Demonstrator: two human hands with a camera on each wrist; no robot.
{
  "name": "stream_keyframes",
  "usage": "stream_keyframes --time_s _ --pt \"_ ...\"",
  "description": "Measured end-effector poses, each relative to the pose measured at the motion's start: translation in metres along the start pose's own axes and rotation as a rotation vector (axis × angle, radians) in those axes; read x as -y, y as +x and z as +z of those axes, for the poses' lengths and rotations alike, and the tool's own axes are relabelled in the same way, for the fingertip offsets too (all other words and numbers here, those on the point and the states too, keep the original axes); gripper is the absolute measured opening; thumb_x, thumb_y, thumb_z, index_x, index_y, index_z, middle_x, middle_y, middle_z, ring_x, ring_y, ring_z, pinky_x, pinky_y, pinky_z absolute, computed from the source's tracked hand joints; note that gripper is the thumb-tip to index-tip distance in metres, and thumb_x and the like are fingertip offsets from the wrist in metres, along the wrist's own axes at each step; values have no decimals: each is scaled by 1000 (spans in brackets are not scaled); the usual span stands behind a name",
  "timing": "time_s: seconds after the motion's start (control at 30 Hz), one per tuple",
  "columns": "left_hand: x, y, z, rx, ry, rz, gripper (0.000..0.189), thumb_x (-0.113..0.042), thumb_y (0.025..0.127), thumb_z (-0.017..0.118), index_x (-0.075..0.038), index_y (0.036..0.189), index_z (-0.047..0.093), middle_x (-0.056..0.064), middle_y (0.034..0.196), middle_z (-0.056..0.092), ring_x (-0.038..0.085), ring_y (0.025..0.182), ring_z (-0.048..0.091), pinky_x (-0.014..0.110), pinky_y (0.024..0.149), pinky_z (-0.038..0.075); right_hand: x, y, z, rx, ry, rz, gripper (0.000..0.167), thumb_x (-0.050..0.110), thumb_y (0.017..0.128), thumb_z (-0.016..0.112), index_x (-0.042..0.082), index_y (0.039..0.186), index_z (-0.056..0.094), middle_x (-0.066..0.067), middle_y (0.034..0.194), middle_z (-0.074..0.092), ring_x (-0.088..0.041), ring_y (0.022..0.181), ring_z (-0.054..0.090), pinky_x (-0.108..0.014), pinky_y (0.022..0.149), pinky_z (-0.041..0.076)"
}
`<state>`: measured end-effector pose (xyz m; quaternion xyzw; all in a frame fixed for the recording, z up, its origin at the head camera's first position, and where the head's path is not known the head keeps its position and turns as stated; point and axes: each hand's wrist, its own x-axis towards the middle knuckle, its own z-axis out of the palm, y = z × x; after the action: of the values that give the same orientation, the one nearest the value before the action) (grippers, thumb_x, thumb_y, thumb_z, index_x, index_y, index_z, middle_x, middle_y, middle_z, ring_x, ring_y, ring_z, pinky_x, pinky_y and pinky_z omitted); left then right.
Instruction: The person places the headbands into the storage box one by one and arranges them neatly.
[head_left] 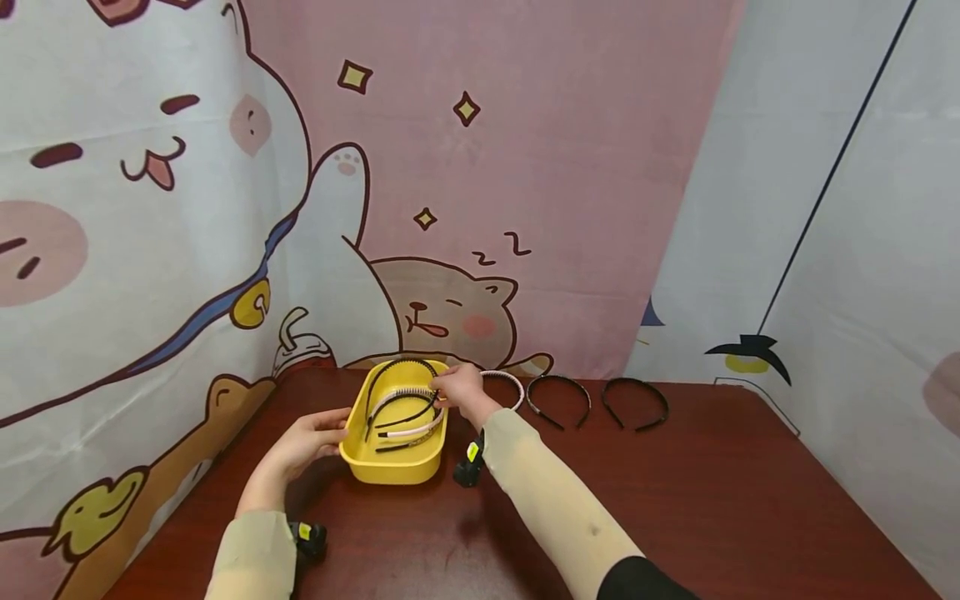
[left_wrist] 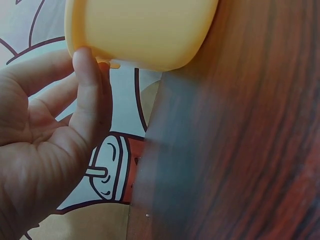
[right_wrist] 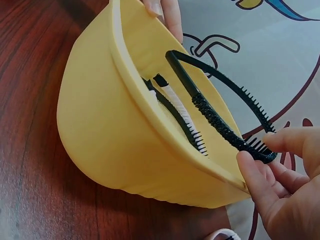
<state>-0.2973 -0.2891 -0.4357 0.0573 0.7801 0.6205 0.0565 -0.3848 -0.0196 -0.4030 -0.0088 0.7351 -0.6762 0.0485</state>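
A yellow plastic basin (head_left: 393, 473) stands on the table, tilted in the right wrist view by that camera's angle. My left hand (head_left: 303, 442) holds its left rim, thumb outside, with fingertips showing over the edge in the right wrist view. Between thumb and fingers, my right hand (head_left: 465, 390) pinches a black toothed headband (right_wrist: 215, 117) with a glittery outer band. That headband hangs over the basin's inside, its ends pointing in. Beneath it lie other headbands, among them a white toothed headband (right_wrist: 177, 102) and a dark one partly hidden by the basin wall.
To the right of the basin, along the table's back, lie a pale headband (head_left: 517, 387) partly behind my right hand, a black headband (head_left: 558, 377) and another black headband (head_left: 637, 381). A printed cartoon cloth (head_left: 570, 208) hangs behind the brown table (head_left: 675, 500).
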Motion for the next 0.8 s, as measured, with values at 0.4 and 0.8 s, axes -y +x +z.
stream_keyframes --time_s 0.4,0.8 --pt "-1 -1 2 -2 -8 10 54 -1 95 56 12 143 35 30 121 51 25 93 62 27 75 54 1 -1 -1 22 -148 -45 12 -3 79 70 -7 89 66 -12 75 57 -30 67 66 -44 70 57" --pt "0 -1 2 -8 4 7 54 -1 95 56 12 143 36 28 121 52 23 91 62 27 76 54 3 -4 -3 29 -149 -50 13 -3 79 69 -9 90 68 -16 82 61 -39 78 68 -41 68 57"
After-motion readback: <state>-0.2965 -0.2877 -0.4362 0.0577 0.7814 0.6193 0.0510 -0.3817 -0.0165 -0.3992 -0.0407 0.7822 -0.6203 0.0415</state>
